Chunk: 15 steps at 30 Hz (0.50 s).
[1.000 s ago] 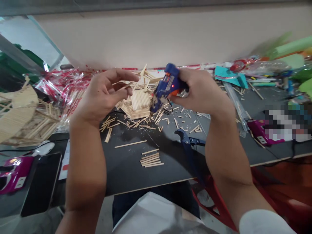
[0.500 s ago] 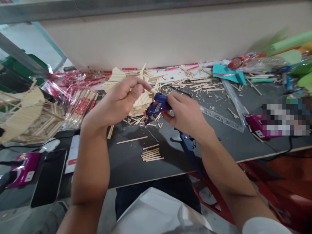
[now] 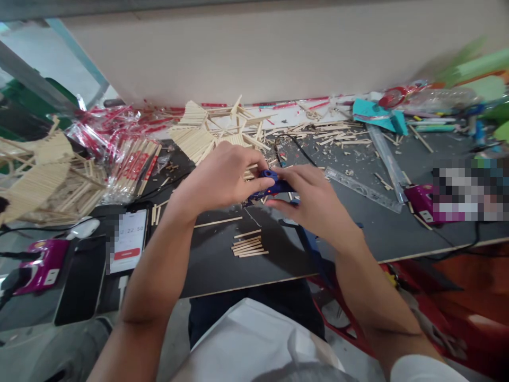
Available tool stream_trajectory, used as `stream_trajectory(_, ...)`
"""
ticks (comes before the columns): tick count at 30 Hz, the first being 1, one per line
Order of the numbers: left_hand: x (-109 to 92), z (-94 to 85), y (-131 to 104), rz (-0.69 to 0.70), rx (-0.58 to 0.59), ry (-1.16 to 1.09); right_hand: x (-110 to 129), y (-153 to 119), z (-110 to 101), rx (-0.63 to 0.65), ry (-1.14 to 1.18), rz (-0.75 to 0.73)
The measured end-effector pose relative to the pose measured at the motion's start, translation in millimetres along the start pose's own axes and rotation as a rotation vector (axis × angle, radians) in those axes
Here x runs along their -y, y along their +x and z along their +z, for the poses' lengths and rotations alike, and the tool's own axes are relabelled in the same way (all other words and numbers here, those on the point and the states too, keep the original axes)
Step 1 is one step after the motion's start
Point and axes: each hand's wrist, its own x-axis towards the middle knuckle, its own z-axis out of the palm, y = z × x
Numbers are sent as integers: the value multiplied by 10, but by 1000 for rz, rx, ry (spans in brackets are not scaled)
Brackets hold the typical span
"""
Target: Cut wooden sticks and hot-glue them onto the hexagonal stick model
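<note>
Mid-table, both hands meet at a small blue hot glue gun [image 3: 281,185] with a lit red light on its side. My right hand [image 3: 318,199] is wrapped around the gun's handle from the right. From the left, my left hand [image 3: 226,172] closes over the gun's body, thumb along its side and fingers over the far side. The nozzle is largely covered and points down to the left. Below lies a row of short wooden sticks [image 3: 248,246], with one longer stick [image 3: 218,222] above it. Behind my left hand stands a wooden stick structure [image 3: 194,132].
Clear rulers [image 3: 363,191], stick scraps [image 3: 338,132] and a teal paper piece [image 3: 377,114] lie right and behind. Wrapped chopsticks [image 3: 133,164], another stick model [image 3: 43,180], phones [image 3: 81,281] and a magenta power block [image 3: 45,262] are left. A blue-handled tool [image 3: 312,239] lies near my right forearm.
My left hand has come down and right from behind the gun onto its body. The gun has turned and shifted slightly right, still in my right hand. The camera view has shifted a little.
</note>
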Motion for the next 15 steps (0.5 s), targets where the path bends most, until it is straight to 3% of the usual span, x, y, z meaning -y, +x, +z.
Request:
stream_trajectory(2,6,-28,-12,-7,-9,9,-192,-143,-173,-141,17,134)
stream_trajectory(4,17,-70,-32,-20,-19,19,-485,-343,-360,-359,-66,445)
stream_trajectory(5,23,-90,-42,-29,-20,25,-652,-456,-442,-346,-133,614)
stream_trajectory(6,28,-106,-51,-36,-21,30,-819,-571,-510,-419,-242,774)
stream_trajectory(8,37,-121,-60,-49,-30,38,-1111,-788,-597,-248,-307,980)
stream_trajectory(9,41,-119,-61,-52,-41,43,-1221,-881,-616,-219,-345,1052)
stream_trajectory(10,45,-111,-58,-53,-52,46,-1305,-961,-620,-105,-294,1068)
stream_trajectory(13,57,-76,-45,-46,-69,57,-1435,-1118,-572,-49,-217,1104)
stream_trajectory(15,64,-56,-38,-48,-65,65,-1488,-1176,-512,-76,-194,1131)
